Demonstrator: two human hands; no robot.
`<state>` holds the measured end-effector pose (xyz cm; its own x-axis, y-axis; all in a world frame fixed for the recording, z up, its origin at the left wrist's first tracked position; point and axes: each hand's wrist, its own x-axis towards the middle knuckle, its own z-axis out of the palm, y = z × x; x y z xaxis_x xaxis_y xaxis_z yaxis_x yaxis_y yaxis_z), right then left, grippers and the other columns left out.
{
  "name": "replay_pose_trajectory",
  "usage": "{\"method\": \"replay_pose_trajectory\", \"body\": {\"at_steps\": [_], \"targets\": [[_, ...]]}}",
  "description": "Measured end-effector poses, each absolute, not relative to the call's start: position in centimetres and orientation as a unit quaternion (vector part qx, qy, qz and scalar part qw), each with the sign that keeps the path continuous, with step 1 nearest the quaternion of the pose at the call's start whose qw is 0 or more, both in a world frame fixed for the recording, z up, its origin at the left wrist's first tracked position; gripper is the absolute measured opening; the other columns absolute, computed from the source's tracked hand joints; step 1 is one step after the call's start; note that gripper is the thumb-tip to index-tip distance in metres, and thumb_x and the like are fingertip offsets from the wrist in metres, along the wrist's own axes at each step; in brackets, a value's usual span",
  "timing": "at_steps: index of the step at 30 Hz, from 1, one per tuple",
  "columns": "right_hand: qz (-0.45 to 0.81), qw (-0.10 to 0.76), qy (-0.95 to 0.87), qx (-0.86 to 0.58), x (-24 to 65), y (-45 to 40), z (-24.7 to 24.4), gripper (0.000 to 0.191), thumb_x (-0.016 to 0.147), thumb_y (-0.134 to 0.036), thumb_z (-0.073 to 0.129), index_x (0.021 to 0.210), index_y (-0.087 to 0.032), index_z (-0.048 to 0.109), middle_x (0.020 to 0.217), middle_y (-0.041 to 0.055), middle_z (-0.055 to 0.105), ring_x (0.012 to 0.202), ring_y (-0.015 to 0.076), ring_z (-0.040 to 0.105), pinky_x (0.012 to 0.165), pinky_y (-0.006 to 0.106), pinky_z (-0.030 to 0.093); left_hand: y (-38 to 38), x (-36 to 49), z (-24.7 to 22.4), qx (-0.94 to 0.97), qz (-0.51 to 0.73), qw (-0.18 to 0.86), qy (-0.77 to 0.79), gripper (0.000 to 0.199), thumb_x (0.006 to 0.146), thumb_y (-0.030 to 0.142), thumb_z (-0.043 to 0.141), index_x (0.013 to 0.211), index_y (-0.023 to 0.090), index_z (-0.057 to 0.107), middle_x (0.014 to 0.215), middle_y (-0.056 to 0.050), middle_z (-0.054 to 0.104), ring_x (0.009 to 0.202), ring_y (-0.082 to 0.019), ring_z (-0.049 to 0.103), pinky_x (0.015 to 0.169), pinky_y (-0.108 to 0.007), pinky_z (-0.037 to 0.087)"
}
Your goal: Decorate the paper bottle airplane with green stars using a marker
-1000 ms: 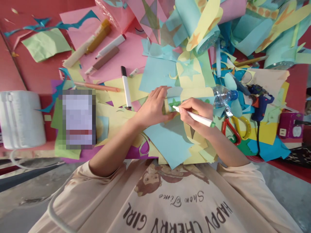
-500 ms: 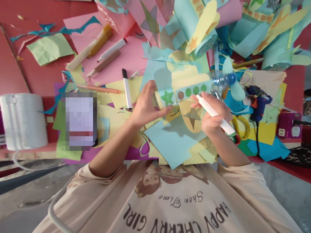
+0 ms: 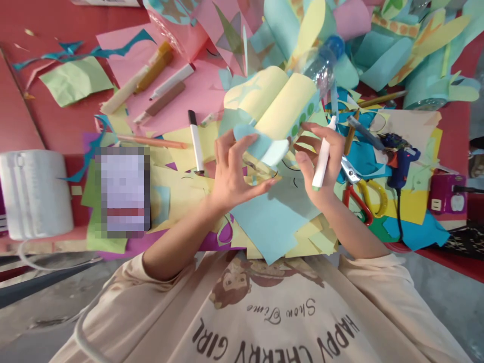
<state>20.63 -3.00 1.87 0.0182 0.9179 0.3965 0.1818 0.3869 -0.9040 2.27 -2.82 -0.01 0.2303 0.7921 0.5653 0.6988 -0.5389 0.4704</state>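
A toy plane (image 3: 287,108) made from a plastic bottle lies tilted between my hands, its clear neck and blue cap pointing up and right. Yellow paper wings cover its top, green dots run along its side, and pale blue fins sit at its tail. My left hand (image 3: 236,174) is at the tail end, index finger against a blue fin and thumb stretched out below; the hidden fingers seem to support it. In my right hand (image 3: 325,161) is a white marker (image 3: 323,156) with a green end, while its fingertips reach the plane's dotted side.
Paper scraps and a light blue sheet (image 3: 268,222) lie below the plane. To the right are red-handled scissors (image 3: 357,201), yellow-handled scissors (image 3: 374,196) and a blue glue gun (image 3: 403,164). On the left sit several markers, a phone (image 3: 124,191) and a white case (image 3: 36,194). Other paper-covered bottles (image 3: 425,83) stand behind.
The plane has rolled and tilted, its cap swinging up and away, so the yellow wings now face me. The marker has turned more upright in my right hand.
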Motion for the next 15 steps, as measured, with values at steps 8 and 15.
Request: {"method": "replay_pose_trajectory", "body": {"at_steps": [8,15], "targets": [[0.319,0.583,-0.589,-0.461,20.7,-2.8,1.7,0.029,0.083,-0.035,0.059,0.104,-0.030,0.040,0.109,0.0049,0.050,0.098,0.0155,0.062,0.084,0.035,0.058,-2.6,2.0,0.3,0.833,0.467,0.041,0.295,0.050,0.090,0.057,0.029,0.120,0.023,0.049,0.090,-0.007,0.048,0.076,-0.017,0.054,0.060,-0.031,0.052],[0.409,0.489,-0.607,-0.476,22.1,-1.9,2.3,0.014,0.086,-0.038,0.053,0.094,-0.027,0.048,0.101,0.0040,0.067,0.104,0.0182,0.062,0.096,0.040,0.048,-3.3,2.7,0.1,0.878,0.400,0.078,0.251,0.054,0.091,0.053,0.031,0.134,0.022,0.038,0.095,-0.008,0.059,0.076,-0.017,0.061,0.064,-0.028,0.054]]}}
